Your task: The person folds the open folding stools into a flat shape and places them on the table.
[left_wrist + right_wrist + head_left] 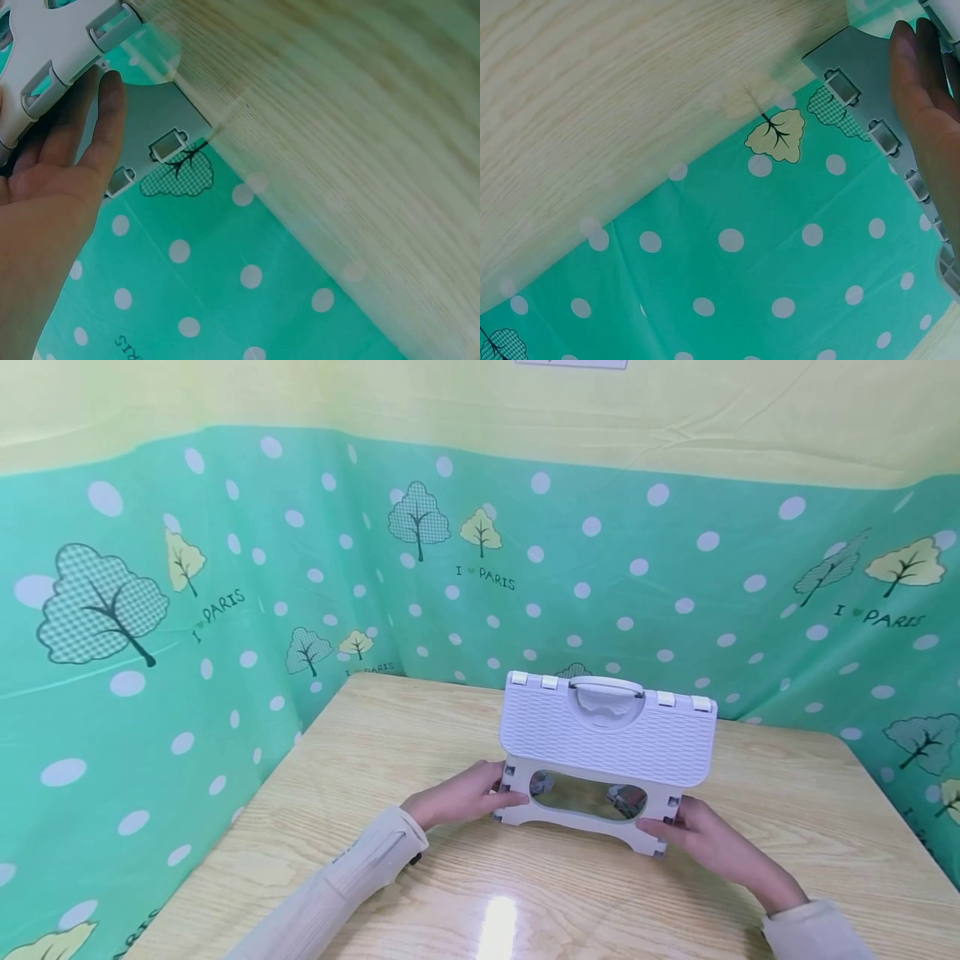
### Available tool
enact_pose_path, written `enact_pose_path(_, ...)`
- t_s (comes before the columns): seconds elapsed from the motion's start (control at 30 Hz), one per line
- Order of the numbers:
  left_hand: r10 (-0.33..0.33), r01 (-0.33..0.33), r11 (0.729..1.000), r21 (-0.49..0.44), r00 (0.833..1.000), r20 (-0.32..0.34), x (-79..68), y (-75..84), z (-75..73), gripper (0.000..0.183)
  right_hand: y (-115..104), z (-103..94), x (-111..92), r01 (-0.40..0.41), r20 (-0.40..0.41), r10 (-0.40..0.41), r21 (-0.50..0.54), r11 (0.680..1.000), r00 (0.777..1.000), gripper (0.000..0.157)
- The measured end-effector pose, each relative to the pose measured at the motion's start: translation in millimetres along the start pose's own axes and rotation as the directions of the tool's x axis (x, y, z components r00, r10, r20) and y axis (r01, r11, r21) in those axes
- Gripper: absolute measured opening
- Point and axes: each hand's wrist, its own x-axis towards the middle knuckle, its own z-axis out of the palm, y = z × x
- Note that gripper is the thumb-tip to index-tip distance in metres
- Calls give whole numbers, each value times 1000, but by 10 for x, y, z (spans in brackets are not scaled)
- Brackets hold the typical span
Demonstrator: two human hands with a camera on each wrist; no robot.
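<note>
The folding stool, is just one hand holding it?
No, the left hand grips one end of the folding stool and the right hand grips the other.

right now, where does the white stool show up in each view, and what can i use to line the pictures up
Head: the white stool is right of centre, between the two hands.
Left wrist: upper left, cut off by the frame and partly behind the left hand.
Right wrist: upper right to the right edge, partly behind the right hand.
Shared landmark: the green curtain with pale dots.
</note>
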Motion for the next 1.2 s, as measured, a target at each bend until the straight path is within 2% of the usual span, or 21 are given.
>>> enact_pose_path(0.67,-3,3,1000,-13,1000,0,-2,5,-4,46,16,6,4,2,5,-2,9,1000,1000,48)
enact_pose_path(1.2,-1,1,1000,-24,1000,-1,7,-13,1,41,21,12,10,-9,4,9,13,1000,1000,49)
